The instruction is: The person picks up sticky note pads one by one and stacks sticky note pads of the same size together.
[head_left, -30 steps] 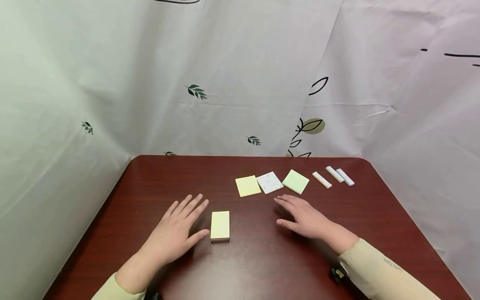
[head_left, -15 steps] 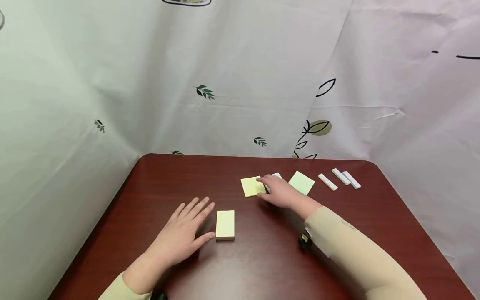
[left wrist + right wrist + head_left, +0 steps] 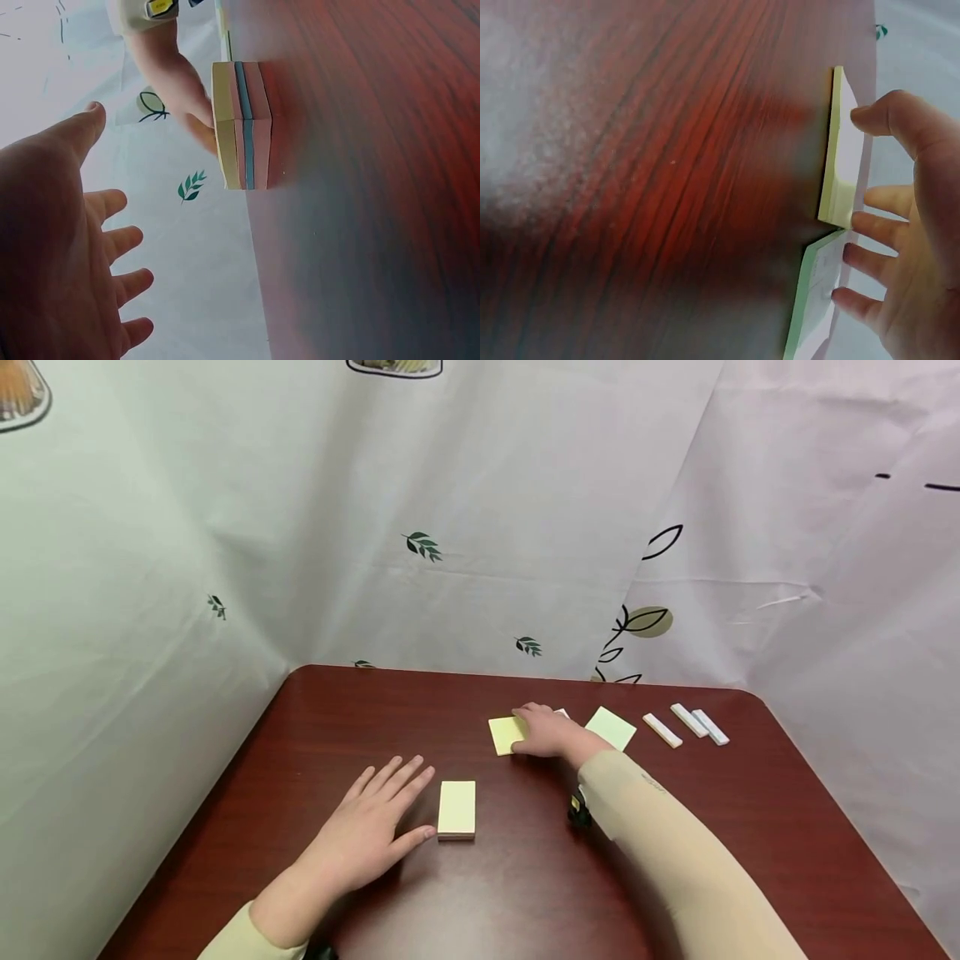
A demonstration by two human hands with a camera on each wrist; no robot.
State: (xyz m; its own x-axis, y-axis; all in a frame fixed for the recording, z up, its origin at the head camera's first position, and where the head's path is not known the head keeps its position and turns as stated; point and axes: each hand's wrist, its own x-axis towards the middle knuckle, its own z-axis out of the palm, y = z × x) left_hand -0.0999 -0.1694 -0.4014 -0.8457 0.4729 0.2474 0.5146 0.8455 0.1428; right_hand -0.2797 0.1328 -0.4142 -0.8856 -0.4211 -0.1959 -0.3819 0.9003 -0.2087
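Observation:
My left hand lies spread at the left, its thumb tip beside a small rectangular stack of sticky notes. In the left wrist view this stack shows yellow, pink and blue layers. Farther back, my right hand reaches over a square yellow sticky note pad, fingers apart and thumb near the pad's front edge. The right wrist view shows its thumb close above the yellow pad; contact is hard to tell. Mostly hidden under that hand is a white patterned pad, green-edged in the right wrist view.
A light green square pad lies right of the right hand. Three narrow strips, one cream-edged strip and two whitish strips, lie at the back right. Patterned white cloth hangs behind the dark red table.
My right hand has moved forward and left, from in front of the pads to over the yellow and white ones. The left hand stays beside the stack. The head view has shifted slightly.

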